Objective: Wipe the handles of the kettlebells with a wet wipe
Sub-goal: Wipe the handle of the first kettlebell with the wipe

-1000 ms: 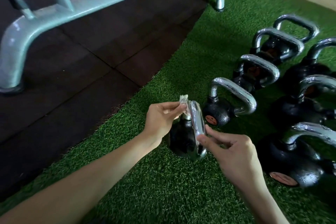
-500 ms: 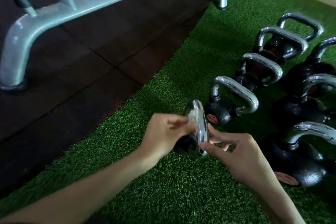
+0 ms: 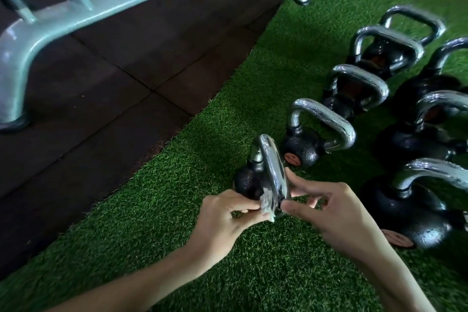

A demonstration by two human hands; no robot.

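On the turf [image 3: 228, 273] at centre frame, my left hand [image 3: 225, 218] pinches a crumpled wet wipe [image 3: 268, 201] against the near end of the smallest kettlebell [image 3: 249, 182]'s chrome handle [image 3: 272, 164]. My right hand [image 3: 336, 213] pinches that end from three o'clock. I judge the handle rigid and slick when damp, the iron body heavy; best steadied low. More kettlebells [image 3: 321, 129] wait toward two o'clock.

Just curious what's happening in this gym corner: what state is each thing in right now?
Nearest kettlebell, stands on the turf, held at its handle from both sides.
Wet wipe, crumpled, pressed against the handle's lower end.
Left hand, pinches the wet wipe.
Right hand, pinches the handle.
Other kettlebells, upright on the turf, no hand on them.
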